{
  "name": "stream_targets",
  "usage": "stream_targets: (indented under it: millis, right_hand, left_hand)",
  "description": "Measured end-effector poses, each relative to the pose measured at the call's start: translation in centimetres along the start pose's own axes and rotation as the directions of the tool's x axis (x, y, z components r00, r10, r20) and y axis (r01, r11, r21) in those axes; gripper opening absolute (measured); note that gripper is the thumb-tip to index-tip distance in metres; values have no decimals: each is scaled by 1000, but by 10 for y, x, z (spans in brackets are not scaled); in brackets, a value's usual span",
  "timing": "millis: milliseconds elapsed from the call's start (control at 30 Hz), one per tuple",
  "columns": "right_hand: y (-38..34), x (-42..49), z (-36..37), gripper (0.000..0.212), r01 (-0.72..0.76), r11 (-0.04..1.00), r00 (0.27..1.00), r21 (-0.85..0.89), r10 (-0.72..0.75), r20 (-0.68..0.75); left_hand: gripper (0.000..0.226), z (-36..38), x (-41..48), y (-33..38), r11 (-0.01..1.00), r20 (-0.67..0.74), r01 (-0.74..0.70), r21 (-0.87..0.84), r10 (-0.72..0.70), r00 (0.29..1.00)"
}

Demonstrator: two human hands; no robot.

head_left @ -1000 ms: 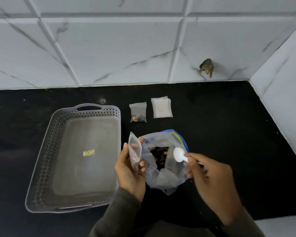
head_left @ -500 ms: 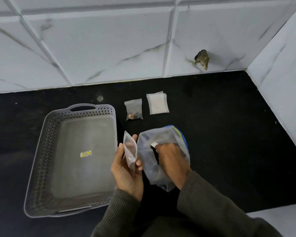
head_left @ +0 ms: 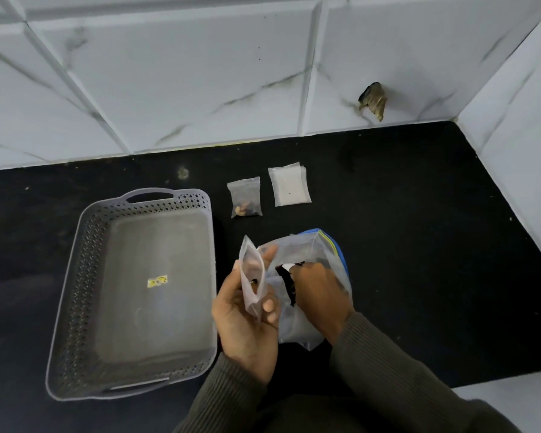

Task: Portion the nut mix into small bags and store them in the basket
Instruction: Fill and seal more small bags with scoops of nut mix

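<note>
Fingers: right fingers now plunged into nut bag, gripping scoop; left fingers pinching small bag.
Meaning: second portion underway.

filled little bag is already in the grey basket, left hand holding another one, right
No: the head view shows the small clear bag of nuts lying on the black counter, beyond the grey perforated plastic basket. The left hand does hold a second small clear bag.
</note>
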State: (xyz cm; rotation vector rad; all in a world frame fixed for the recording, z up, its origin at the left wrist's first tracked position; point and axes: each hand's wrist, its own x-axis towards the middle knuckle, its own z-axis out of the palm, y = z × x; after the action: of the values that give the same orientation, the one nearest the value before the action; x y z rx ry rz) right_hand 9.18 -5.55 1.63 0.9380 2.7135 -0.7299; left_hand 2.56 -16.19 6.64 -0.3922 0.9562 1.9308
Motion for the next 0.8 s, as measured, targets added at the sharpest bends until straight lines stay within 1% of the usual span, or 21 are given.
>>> stream_targets:
  millis: [67,100,167,233,300,367,433,500,600,700,767,800]
  right_hand:
    - [0,2,1,24,33,998,999,46,-34,16]
    - [0,2,1,25,52,996,999,70,-52,8]
    - [1,3,3,24,70,993,997,90,-69,-18]
    - [3,1,6,22,76,995,997,68,-75,-22]
    - [6,-1,10,21,97,994,995,44,-97,3]
    - [6,-2,13,22,113,992,993,61,-114,13]
    - [6,-2,14,21,121,991,992,49,-122,13]
    - [5,0,13,23,102,995,992,17,-103,69]
    - [3,8,12,25,18,999,989,40,-24,146]
    - [1,12,13,29,20,1000,977,24,-25,211]
    - [2,10,18,25,30,999,986,44,-37,164]
    - [2,9,20,22,5,997,992,83,-16,128]
  left_hand:
    - [29,5,2,-5,997,4,78,24,-78,997]
    - [28,6,5,-7,994,-13,109,29,-109,994]
    - [28,6,12,-10,991,-71,130,37,-128,989]
    - [27,0,19,-8,991,-145,116,59,-107,984]
    - [26,-6,22,-3,992,-179,103,76,-89,980]
    - [27,-9,22,2,994,-185,90,65,-77,980]
    - [31,-10,21,7,997,-192,69,19,-65,979]
    - [30,-13,20,10,1000,-195,28,-4,-28,980]
    - [24,-19,17,11,1000,-185,-22,0,22,982]
    - [19,-21,15,12,999,-169,-44,-18,41,985]
    - [22,-22,14,14,998,-171,-49,-32,43,984]
    - [29,-23,14,14,998,-178,-49,-38,42,983]
